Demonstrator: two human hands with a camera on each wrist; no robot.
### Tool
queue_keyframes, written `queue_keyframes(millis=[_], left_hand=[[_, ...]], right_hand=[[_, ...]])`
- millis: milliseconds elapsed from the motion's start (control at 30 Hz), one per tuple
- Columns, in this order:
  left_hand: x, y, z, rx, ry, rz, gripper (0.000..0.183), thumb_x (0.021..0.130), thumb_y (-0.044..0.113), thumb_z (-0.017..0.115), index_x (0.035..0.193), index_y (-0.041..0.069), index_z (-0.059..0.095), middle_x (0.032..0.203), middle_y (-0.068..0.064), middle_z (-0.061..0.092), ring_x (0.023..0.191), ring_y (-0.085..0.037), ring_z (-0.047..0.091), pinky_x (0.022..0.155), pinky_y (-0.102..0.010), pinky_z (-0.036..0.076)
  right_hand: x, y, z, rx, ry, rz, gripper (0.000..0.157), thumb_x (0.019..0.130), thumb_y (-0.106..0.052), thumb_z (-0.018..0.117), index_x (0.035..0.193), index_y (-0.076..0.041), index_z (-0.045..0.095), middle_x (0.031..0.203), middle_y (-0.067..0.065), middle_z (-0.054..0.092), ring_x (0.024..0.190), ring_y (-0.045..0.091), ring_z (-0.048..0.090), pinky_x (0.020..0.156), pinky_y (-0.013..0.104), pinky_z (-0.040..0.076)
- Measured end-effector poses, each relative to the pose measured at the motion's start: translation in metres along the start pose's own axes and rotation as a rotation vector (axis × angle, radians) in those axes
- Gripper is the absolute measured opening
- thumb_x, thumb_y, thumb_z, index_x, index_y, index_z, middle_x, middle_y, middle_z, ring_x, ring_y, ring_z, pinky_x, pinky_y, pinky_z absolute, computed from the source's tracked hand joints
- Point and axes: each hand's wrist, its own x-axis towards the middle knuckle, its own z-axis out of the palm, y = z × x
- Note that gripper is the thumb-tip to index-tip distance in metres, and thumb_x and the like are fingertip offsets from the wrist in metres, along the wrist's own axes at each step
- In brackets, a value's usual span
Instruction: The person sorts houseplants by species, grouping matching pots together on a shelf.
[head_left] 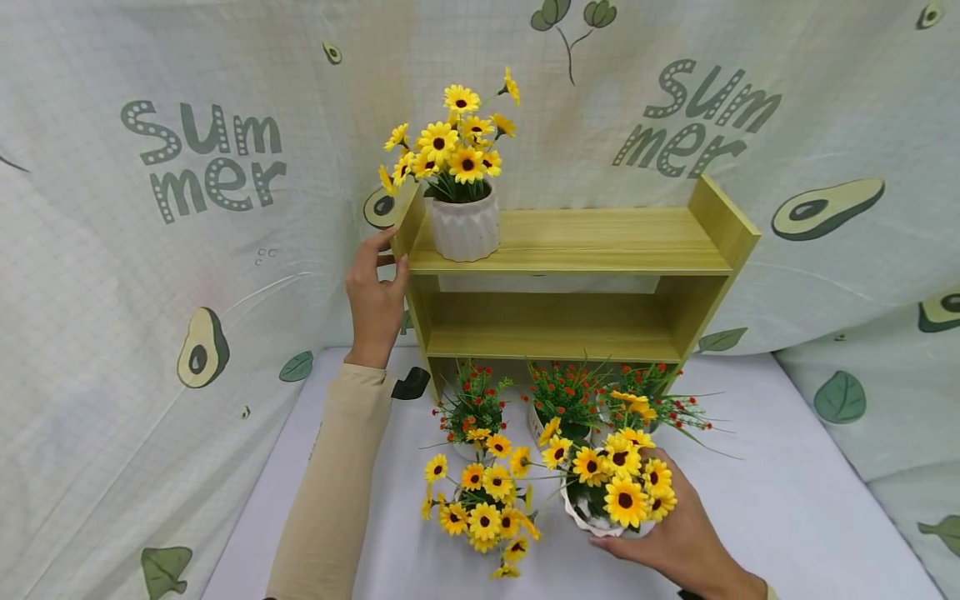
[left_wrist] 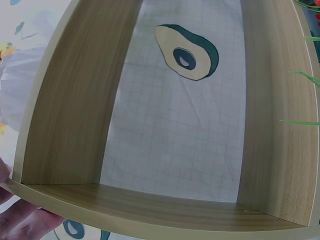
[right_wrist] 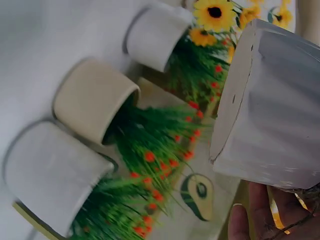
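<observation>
My left hand grips the left side panel of a two-tier wooden shelf, thumb at the front edge. In the left wrist view, its fingers show along the panel's outer side. My right hand holds a white flowerpot of yellow daisy-like flowers in front of the shelf. That pot is lifted, its flat underside showing in the right wrist view. Another white pot of yellow flowers stands on the shelf's top board, at the left end.
A third bunch of yellow flowers is at the table's front, its pot mostly hidden. Three pots with red-flowered greenery line the shelf's foot, a cream pot between two white ones. A patterned cloth hangs behind the white table.
</observation>
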Motion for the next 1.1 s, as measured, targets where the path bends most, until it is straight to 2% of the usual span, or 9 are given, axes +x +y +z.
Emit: queue_keyframes(millis=[133,367,600,667,833,1100], left_hand=[[0.000,0.000,0.000,0.001,-0.004,-0.003,0.037,0.101,0.000,0.066,0.138,0.001,0.064,0.120,-0.023,0.069,0.098,-0.038,0.072,0.064,-0.005,0.045],[0.001,0.000,0.002,0.000,0.011,-0.009,0.037,0.100,-0.001,0.067,0.137,0.001,0.065,0.119,-0.023,0.070,0.098,-0.037,0.072,0.064,-0.006,0.045],[0.000,-0.001,0.002,0.003,0.005,0.008,0.036,0.101,0.000,0.067,0.137,0.001,0.065,0.119,-0.024,0.069,0.099,-0.038,0.073,0.065,-0.006,0.045],[0.000,0.000,0.002,0.003,0.007,0.009,0.036,0.101,0.000,0.067,0.137,0.001,0.065,0.119,-0.024,0.069,0.099,-0.038,0.073,0.064,-0.006,0.045],[0.000,0.000,0.001,0.004,0.004,0.010,0.036,0.101,0.000,0.067,0.137,0.001,0.065,0.119,-0.024,0.069,0.099,-0.038,0.072,0.064,-0.006,0.044],[-0.001,0.000,0.000,0.013,0.000,0.008,0.037,0.101,0.000,0.067,0.137,0.001,0.064,0.120,-0.023,0.069,0.099,-0.038,0.072,0.064,-0.007,0.045]], right_hand=[[0.011,-0.008,-0.012,-0.011,0.024,-0.026,0.109,0.057,-0.009,0.106,0.148,-0.003,0.045,0.135,0.007,0.060,0.120,-0.006,0.058,0.097,0.008,0.047],[0.036,-0.019,-0.036,-0.082,0.066,-0.096,0.125,0.050,-0.002,0.106,0.156,0.000,0.040,0.142,-0.002,0.055,0.124,-0.010,0.052,0.099,0.004,0.042],[0.065,-0.031,-0.058,-0.141,0.103,-0.193,0.120,0.044,0.008,0.103,0.149,0.005,0.045,0.138,-0.024,0.052,0.124,-0.009,0.051,0.101,0.003,0.039],[0.073,-0.034,-0.063,-0.134,0.114,-0.216,0.119,0.044,0.012,0.101,0.149,0.005,0.047,0.138,-0.024,0.053,0.124,-0.009,0.052,0.100,0.003,0.039],[0.097,-0.047,-0.074,-0.085,0.133,-0.250,0.112,0.046,0.018,0.097,0.147,0.005,0.050,0.135,-0.017,0.059,0.123,-0.002,0.057,0.099,0.007,0.043],[0.142,-0.073,-0.086,-0.128,0.181,-0.312,0.108,0.049,0.011,0.098,0.147,0.002,0.052,0.134,-0.018,0.058,0.124,0.003,0.055,0.105,0.015,0.040]])
